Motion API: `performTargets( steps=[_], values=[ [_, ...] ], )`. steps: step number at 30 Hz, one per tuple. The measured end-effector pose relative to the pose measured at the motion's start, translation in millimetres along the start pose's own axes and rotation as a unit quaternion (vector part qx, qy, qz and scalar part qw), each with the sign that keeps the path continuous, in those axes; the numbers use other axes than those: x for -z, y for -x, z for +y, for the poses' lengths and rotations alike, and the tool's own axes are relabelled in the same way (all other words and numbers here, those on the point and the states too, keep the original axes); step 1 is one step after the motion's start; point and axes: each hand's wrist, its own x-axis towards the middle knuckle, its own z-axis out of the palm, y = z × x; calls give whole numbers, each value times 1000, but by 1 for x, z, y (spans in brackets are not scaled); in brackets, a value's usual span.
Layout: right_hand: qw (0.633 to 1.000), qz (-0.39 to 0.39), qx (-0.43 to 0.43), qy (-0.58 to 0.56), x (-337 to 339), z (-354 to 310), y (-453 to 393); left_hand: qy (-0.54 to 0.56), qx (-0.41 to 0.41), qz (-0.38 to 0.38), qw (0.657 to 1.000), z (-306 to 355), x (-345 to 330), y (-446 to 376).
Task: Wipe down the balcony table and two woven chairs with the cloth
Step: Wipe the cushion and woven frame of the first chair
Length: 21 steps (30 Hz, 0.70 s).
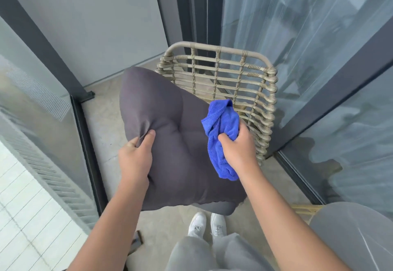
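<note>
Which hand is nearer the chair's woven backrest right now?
Right. The right hand, gripping the blue cloth, sits just in front of the woven backrest. The left hand pinches the grey cushion's left edge, farther from it.

cushion (pixel 170 143) in front of chair (pixel 229 83), lifted off seat | left hand (pixel 136 160) on cushion's left edge | right hand (pixel 238 147) with cloth (pixel 223 130) at cushion's right | shoes (pixel 206 224) below cushion | table (pixel 357 234) lower right
</note>
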Motion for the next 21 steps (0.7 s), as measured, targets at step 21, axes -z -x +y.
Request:
performTargets(
  steps=[21],
  values=[
    [969,242,-45,-25,73,1,77,43,93,-300,948,48,-50,54]
  ],
)
